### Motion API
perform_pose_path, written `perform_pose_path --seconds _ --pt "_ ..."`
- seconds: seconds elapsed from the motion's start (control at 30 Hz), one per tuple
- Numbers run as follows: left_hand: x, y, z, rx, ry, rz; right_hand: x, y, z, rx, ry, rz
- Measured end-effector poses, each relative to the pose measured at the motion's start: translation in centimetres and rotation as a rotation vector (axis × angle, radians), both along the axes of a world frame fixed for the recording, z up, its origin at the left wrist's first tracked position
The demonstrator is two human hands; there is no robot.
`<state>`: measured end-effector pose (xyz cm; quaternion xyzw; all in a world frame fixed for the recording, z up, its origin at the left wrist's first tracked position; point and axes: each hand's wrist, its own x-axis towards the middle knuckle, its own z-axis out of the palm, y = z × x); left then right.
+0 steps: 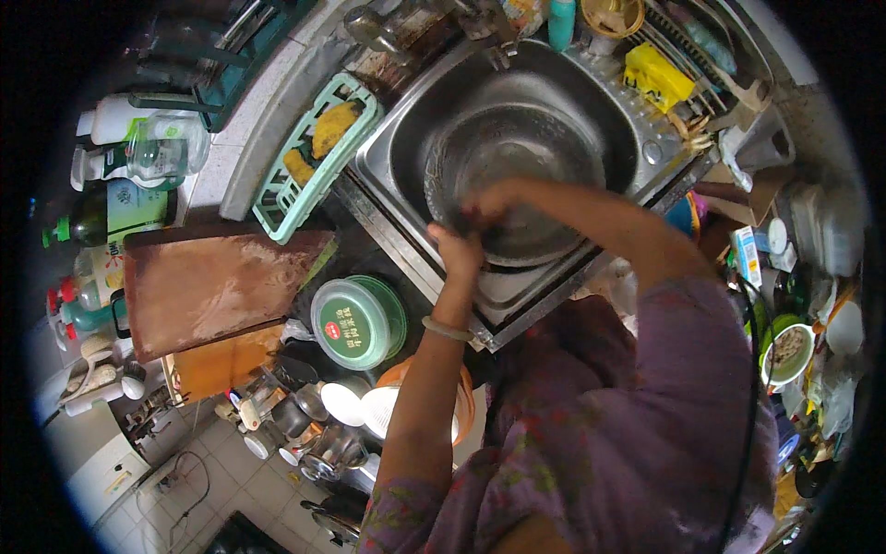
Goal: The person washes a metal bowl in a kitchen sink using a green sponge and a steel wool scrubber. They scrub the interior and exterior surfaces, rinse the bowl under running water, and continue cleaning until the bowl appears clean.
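Note:
A large round metal basin [547, 138] sits in the stainless steel sink [616, 131], below the faucet [504, 52]. My left hand [458, 249], with a pale bangle on its wrist, grips the basin's near left rim, thumb up. My right hand [488, 204] is inside the basin by its left wall, close to the left hand; it is blurred, and whether its fingers hold anything is hidden. The inner wall of the basin looks wet, with whitish streaks on the left.
Left of the sink stand a mint plastic basket [277, 201] with yellow fruit, a lidded green tub [353, 322] and a reddish-brown board [214, 291]. A yellow plastic bag [657, 76] and a dish rack [713, 97] lie right of it. Bottles [86, 218] line the far left.

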<state>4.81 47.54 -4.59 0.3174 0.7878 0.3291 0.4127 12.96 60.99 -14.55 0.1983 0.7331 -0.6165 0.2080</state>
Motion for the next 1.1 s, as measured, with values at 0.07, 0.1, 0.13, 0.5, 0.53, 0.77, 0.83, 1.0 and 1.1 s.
perform_pose_path --seconds 0.07,0.1,0.13,0.5,0.53,0.77,0.83,1.0,1.1 --pt "-1.1 -2.1 -2.4 0.195 0.238 -0.038 3.6 -1.1 7.4 0.081 -0.140 0.503" --pt "-0.6 -1.9 -2.2 0.212 0.262 -0.023 5.1 -0.8 7.9 0.044 -0.180 0.521" --pt "-0.2 -1.6 -2.0 0.229 0.285 -0.006 6.4 -0.5 8.4 0.008 -0.217 0.538" --pt "1.1 -1.0 -0.1 0.181 0.317 0.074 9.9 -1.6 3.3 0.184 -0.149 0.470" --pt "1.0 -1.1 -0.3 0.226 0.298 0.092 9.9 -1.3 4.0 0.285 -0.237 0.501" --pt "-1.0 -0.3 1.1 0.420 0.528 0.070 7.8 -0.8 5.7 0.491 -0.058 -0.170" --pt "-1.6 0.4 1.4 0.432 0.567 0.052 8.2 -0.2 5.1 0.859 -0.027 -0.196" --pt "-1.6 0.0 1.3 0.403 0.558 -0.031 6.9 -1.6 3.1 1.072 -0.243 -0.158" --pt "-1.2 -0.1 0.2 0.445 0.621 -0.142 4.1 -7.8 1.6 0.801 -0.179 -0.369"
